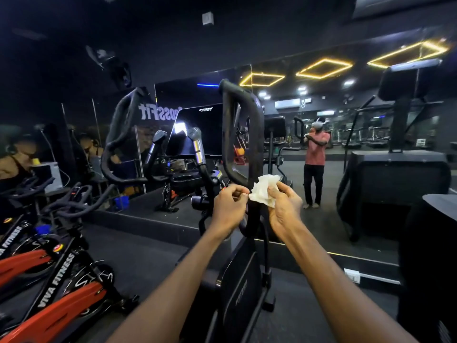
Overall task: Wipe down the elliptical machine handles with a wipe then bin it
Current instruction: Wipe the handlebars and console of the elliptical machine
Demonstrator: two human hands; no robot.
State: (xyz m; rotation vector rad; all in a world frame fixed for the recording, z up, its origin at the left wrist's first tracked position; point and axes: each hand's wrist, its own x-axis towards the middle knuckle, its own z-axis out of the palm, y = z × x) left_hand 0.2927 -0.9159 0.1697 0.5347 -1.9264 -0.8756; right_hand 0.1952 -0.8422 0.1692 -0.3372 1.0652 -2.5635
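A crumpled white wipe (263, 190) is held between both hands in front of the elliptical. My right hand (284, 205) grips its right side with thumb on top. My left hand (228, 203) pinches its left corner with the fingertips. Just behind the wipe rises the black loop-shaped right handle (226, 134) of the elliptical. The curved black left handle (118, 134) stands further left. Two short grey-tipped inner grips (197, 147) flank the dark console screen (197, 129). No bin is in view.
Red and black spin bikes (49, 276) crowd the lower left. A wall mirror (333, 120) ahead reflects a person and the gym. A large black machine (400, 174) stands at the right. The elliptical's black body (237, 293) lies directly below my arms.
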